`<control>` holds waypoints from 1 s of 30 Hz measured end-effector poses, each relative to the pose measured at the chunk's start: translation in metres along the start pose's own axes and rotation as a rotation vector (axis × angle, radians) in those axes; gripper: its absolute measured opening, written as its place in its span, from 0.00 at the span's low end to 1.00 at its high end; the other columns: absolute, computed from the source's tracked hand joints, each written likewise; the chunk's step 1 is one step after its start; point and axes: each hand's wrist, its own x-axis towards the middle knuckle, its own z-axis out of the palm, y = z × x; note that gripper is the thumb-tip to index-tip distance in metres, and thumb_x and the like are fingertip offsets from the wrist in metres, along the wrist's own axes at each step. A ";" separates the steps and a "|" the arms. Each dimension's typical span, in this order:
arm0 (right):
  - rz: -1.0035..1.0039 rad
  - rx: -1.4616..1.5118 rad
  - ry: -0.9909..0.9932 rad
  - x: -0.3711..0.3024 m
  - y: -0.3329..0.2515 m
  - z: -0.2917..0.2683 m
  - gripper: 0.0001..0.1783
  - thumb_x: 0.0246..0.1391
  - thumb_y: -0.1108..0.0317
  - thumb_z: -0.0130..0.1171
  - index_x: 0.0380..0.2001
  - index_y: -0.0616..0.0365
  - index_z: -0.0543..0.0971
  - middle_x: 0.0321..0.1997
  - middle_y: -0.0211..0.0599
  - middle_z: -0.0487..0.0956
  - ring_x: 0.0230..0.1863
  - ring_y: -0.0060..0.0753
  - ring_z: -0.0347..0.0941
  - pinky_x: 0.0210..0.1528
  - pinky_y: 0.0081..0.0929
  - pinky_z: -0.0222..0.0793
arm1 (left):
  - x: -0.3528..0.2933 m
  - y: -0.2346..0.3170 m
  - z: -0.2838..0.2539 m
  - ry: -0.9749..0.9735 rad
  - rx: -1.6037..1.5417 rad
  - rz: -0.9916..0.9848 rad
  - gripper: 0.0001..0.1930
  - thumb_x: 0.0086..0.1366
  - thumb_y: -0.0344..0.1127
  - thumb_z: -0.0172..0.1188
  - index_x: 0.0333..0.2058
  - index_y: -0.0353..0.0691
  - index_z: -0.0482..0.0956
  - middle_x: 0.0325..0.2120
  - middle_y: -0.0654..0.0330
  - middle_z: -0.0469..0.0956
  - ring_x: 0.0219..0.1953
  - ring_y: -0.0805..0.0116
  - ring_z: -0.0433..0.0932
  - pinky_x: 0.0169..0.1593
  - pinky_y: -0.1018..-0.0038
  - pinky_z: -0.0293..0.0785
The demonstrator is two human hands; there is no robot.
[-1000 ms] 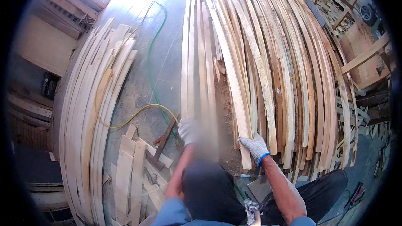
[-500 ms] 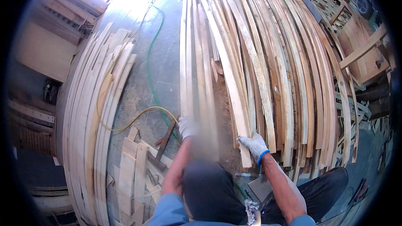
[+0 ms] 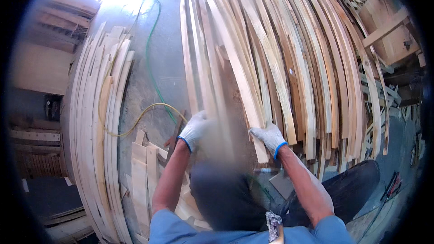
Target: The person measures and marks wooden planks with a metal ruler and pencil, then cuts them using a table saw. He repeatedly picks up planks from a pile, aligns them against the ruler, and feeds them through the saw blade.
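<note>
My left hand (image 3: 194,129), in a white knit glove with a blue cuff, is closed around the near end of a long pale plank (image 3: 190,63) at the left edge of the pile. A blurred patch of the picture covers its fingertips and the lower ends of neighbouring planks. My right hand (image 3: 270,139), gloved the same way, grips the near end of another plank (image 3: 244,81); its thumb shows near the plank's edge, and the other fingers are partly hidden. Between the hands, a brown gap (image 3: 238,122) separates the planks.
More long planks (image 3: 312,86) lie packed on the right. A second stack (image 3: 92,122) stands left, crossed by a yellow hose (image 3: 143,116). A green hose (image 3: 150,58) runs over the floor. Short offcuts (image 3: 143,165) and a partly hidden hammer (image 3: 175,138) lie beside my left arm.
The view has shifted, so the pile appears higher and further left. The left planks are spread differently, with my left hand still at their near end. My right hand keeps its grip.
</note>
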 end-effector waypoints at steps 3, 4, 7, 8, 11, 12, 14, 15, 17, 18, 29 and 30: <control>-0.078 -0.141 0.022 0.013 0.013 0.012 0.46 0.49 0.42 0.77 0.55 0.76 0.81 0.47 0.60 0.87 0.50 0.50 0.86 0.52 0.43 0.80 | -0.013 -0.008 0.036 -0.183 -0.034 0.147 0.22 0.66 0.48 0.68 0.45 0.31 0.83 0.30 0.61 0.82 0.33 0.69 0.80 0.37 0.70 0.77; -0.101 -0.144 0.052 0.012 0.010 0.014 0.45 0.50 0.41 0.77 0.55 0.76 0.81 0.47 0.60 0.87 0.51 0.51 0.86 0.53 0.43 0.80 | -0.028 0.016 0.043 -0.268 0.049 0.189 0.22 0.68 0.47 0.68 0.48 0.32 0.84 0.35 0.61 0.84 0.37 0.68 0.81 0.40 0.69 0.78; -0.100 -0.042 0.010 0.011 0.008 0.016 0.45 0.54 0.40 0.74 0.56 0.76 0.80 0.49 0.59 0.87 0.53 0.49 0.85 0.55 0.42 0.78 | -0.039 0.008 0.089 -0.356 -0.132 0.149 0.22 0.72 0.41 0.67 0.58 0.33 0.81 0.49 0.63 0.85 0.46 0.72 0.81 0.48 0.72 0.79; -0.086 -0.018 -0.023 0.012 0.014 0.017 0.45 0.55 0.40 0.73 0.56 0.76 0.80 0.49 0.58 0.87 0.53 0.47 0.84 0.56 0.42 0.78 | -0.039 -0.001 0.097 -0.364 -0.150 0.118 0.24 0.71 0.42 0.67 0.58 0.31 0.81 0.47 0.60 0.85 0.47 0.69 0.82 0.50 0.69 0.79; 0.021 0.018 -0.081 -0.002 0.001 0.015 0.33 0.71 0.42 0.57 0.58 0.64 0.83 0.60 0.57 0.84 0.62 0.48 0.81 0.65 0.42 0.73 | -0.030 -0.015 0.104 -0.316 -0.154 0.140 0.29 0.70 0.49 0.67 0.55 0.27 0.80 0.40 0.51 0.86 0.45 0.63 0.84 0.52 0.64 0.80; -0.019 0.065 -0.044 -0.001 0.004 0.019 0.34 0.71 0.41 0.57 0.58 0.64 0.83 0.59 0.57 0.85 0.61 0.47 0.81 0.65 0.42 0.73 | -0.028 -0.009 0.101 -0.315 -0.097 0.125 0.29 0.70 0.52 0.66 0.53 0.26 0.81 0.40 0.49 0.86 0.45 0.62 0.85 0.51 0.63 0.80; -0.096 0.157 0.033 0.005 0.022 0.027 0.34 0.71 0.41 0.56 0.57 0.64 0.83 0.57 0.55 0.86 0.59 0.46 0.81 0.63 0.42 0.73 | -0.027 0.015 0.092 -0.319 0.019 0.095 0.31 0.69 0.57 0.66 0.48 0.26 0.82 0.38 0.46 0.86 0.44 0.60 0.85 0.51 0.61 0.80; -0.078 0.289 -0.004 0.014 0.031 0.028 0.34 0.71 0.41 0.56 0.56 0.65 0.84 0.55 0.55 0.86 0.57 0.48 0.81 0.62 0.43 0.73 | -0.032 0.019 0.092 -0.322 0.081 0.073 0.33 0.69 0.59 0.66 0.46 0.26 0.83 0.37 0.45 0.86 0.44 0.59 0.85 0.50 0.61 0.80; -0.093 0.170 0.008 0.017 0.024 0.030 0.34 0.69 0.40 0.58 0.54 0.65 0.85 0.54 0.55 0.86 0.57 0.49 0.82 0.62 0.42 0.72 | -0.020 0.003 0.094 -0.253 0.125 0.082 0.35 0.68 0.63 0.64 0.45 0.26 0.83 0.37 0.44 0.86 0.43 0.56 0.85 0.49 0.60 0.79; -0.037 0.151 0.036 0.014 0.025 0.033 0.35 0.68 0.39 0.59 0.53 0.65 0.85 0.54 0.56 0.87 0.57 0.49 0.82 0.62 0.42 0.73 | -0.017 -0.004 0.098 -0.232 0.149 0.086 0.37 0.68 0.65 0.64 0.45 0.26 0.84 0.36 0.43 0.86 0.42 0.54 0.86 0.49 0.59 0.79; -0.105 0.185 -0.044 0.033 0.052 0.039 0.36 0.72 0.36 0.54 0.57 0.62 0.84 0.56 0.56 0.86 0.57 0.51 0.82 0.61 0.42 0.74 | -0.004 0.017 0.095 -0.030 -0.009 0.103 0.30 0.67 0.61 0.67 0.34 0.31 0.82 0.27 0.57 0.81 0.31 0.69 0.80 0.36 0.68 0.76; -0.163 0.211 -0.050 0.034 0.054 0.038 0.36 0.73 0.38 0.53 0.58 0.62 0.84 0.57 0.55 0.85 0.58 0.51 0.81 0.61 0.42 0.74 | -0.004 0.022 0.095 -0.034 0.005 0.109 0.30 0.68 0.60 0.67 0.34 0.31 0.82 0.28 0.57 0.81 0.31 0.69 0.80 0.36 0.67 0.77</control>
